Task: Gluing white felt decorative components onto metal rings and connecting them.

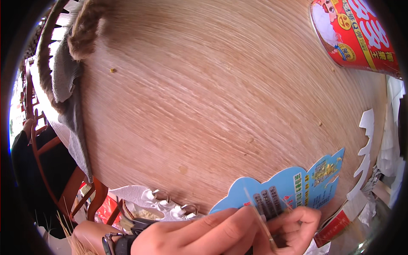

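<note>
**Blue card and thin stick held at the counter's near edge**

A blue cloud-shaped card (293, 187) with printed panels is held at the lower edge of the picture, over the near rim of the wooden counter (212, 93). Two hands are seen there, close together. The left hand (199, 236) comes in from the lower left, a dark watch (117, 244) on its wrist; its fingers are stretched toward the card's lower edge, and whether its grip is closed on anything cannot be told. The right hand (293, 227) is curled, its grip narrow, with the fingers pressed against the card's lower part. A thin pale stick (259, 219) is seen lying slantwise across both hands and the card; which hand holds it cannot be told.

A red printed packet (357, 34) lies at the counter's far right corner. A white paper cut-out (365, 144) is set along the right rim. A grey cloth (68, 85) hangs over the left edge, beside a wooden chair (46, 153).
</note>
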The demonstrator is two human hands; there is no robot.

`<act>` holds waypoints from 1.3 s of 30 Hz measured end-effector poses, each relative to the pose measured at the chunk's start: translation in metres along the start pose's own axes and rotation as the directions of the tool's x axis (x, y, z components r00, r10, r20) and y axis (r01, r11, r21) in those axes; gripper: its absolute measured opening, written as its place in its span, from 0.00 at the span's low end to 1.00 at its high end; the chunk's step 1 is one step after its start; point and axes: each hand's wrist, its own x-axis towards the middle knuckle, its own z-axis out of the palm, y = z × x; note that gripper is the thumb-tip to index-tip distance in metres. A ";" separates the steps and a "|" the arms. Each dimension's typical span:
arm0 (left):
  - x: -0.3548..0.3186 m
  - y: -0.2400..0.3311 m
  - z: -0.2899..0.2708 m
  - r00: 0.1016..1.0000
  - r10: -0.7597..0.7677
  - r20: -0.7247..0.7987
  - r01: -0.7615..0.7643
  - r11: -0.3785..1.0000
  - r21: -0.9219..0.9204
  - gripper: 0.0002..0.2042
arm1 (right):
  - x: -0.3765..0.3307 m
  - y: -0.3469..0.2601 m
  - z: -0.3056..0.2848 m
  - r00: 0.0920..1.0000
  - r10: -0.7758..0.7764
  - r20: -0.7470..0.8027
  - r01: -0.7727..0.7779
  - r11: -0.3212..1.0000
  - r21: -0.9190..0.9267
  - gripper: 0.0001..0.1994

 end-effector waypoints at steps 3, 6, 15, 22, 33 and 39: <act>0.005 -0.011 0.000 0.983 0.183 0.014 -0.184 0.982 0.047 0.12 | 0.003 0.000 -0.001 0.996 -0.076 0.048 0.084 0.981 -0.177 0.10; 0.003 -0.007 0.000 0.987 0.159 -0.027 -0.158 0.986 0.050 0.12 | 0.005 -0.003 -0.003 0.979 -0.169 0.114 0.193 0.951 -0.241 0.10; -0.008 -0.010 0.004 0.981 0.184 -0.062 -0.178 0.980 0.093 0.12 | 0.006 0.002 -0.007 0.954 -0.236 0.183 0.272 0.939 -0.209 0.10; -0.012 -0.011 0.011 0.998 0.002 -0.070 -0.008 0.997 -0.079 0.10 | 0.009 0.001 -0.011 0.936 -0.266 0.232 0.317 0.922 -0.222 0.09; -0.008 -0.011 0.011 0.996 0.062 -0.070 -0.066 0.996 -0.056 0.10 | 0.009 -0.007 -0.005 0.935 -0.320 0.150 0.354 0.837 -0.416 0.06; -0.015 -0.013 0.010 0.985 0.136 -0.103 -0.132 0.990 0.038 0.11 | 0.006 -0.009 -0.006 0.925 -0.342 0.167 0.381 0.834 -0.398 0.06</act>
